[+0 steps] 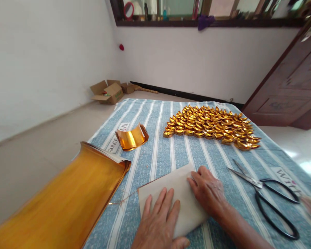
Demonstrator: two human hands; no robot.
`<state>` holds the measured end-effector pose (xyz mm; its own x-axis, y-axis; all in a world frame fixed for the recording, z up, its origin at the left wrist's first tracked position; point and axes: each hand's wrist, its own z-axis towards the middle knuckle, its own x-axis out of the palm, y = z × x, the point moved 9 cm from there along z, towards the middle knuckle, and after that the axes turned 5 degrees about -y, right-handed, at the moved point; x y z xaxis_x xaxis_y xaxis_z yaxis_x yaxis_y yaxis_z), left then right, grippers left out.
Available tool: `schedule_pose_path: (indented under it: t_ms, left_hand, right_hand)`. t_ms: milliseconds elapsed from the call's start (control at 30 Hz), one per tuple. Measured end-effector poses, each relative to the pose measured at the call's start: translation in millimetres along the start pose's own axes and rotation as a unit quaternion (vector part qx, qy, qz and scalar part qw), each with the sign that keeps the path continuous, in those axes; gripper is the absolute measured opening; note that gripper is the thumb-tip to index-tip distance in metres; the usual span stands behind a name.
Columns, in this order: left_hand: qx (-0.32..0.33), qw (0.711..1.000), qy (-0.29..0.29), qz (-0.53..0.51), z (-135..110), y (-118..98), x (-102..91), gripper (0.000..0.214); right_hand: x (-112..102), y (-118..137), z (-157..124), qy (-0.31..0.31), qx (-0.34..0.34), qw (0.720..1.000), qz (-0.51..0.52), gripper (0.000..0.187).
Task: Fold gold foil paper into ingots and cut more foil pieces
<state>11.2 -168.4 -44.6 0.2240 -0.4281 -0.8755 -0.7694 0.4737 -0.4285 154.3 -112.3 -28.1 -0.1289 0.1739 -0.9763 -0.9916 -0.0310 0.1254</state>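
A pale sheet of paper (171,183) with a thin golden-brown edge lies on the striped tablecloth in front of me. My left hand (160,221) rests flat on it, fingers spread. At its right edge, my right hand (206,188) has its fingers curled in, gripping the sheet there. Beyond the paper sits a small curved stack of gold foil paper (132,138). To the left lies a large stack of gold foil sheets (64,193), pale on the underside. Black-handled scissors (257,183) lie with blades parted, right of my right hand.
Rows of folded gold foil ingots (209,124) cover the table's far right. The blue-and-white striped cloth (155,155) drapes the table. An open cardboard box (107,91) stands on the floor at the back left. A wooden door (287,83) is at the right.
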Motion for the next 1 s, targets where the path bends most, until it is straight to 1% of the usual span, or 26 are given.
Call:
schedule_pose_path:
  t_ms: [133, 367, 467, 600, 800, 1000]
  left_hand:
    - [0.002, 1.000, 0.010, 0.002, 0.3, -0.1, 1.6, 0.071]
    - [0.001, 0.999, 0.014, 0.035, -3.8, -8.1, -4.2, 0.073]
    - [0.005, 0.999, 0.020, 0.045, -5.1, -9.5, -3.5, 0.074]
    - [0.010, 0.999, 0.013, 0.041, -5.3, -9.2, -2.7, 0.075]
    - [0.003, 0.999, 0.012, 0.037, -5.4, -9.2, -2.4, 0.073]
    - [0.011, 0.999, 0.010, 0.037, -8.2, -10.0, -1.9, 0.072]
  right_hand:
    - [1.4, -0.6, -1.0, -0.006, -0.001, 1.000, -0.002, 0.025]
    - [-3.2, 0.1, -6.0, -0.062, -0.033, 0.998, 0.006, 0.028]
    - [-2.5, -0.3, -7.4, -0.060, -0.037, 0.998, 0.008, 0.029]
    - [-2.2, 0.1, -8.1, -0.051, -0.040, 0.998, 0.006, 0.029]
    - [-2.1, 0.7, -8.4, -0.044, -0.044, 0.998, -0.011, 0.025]
    - [-1.7, 1.0, -8.9, -0.047, -0.047, 0.998, -0.010, 0.028]
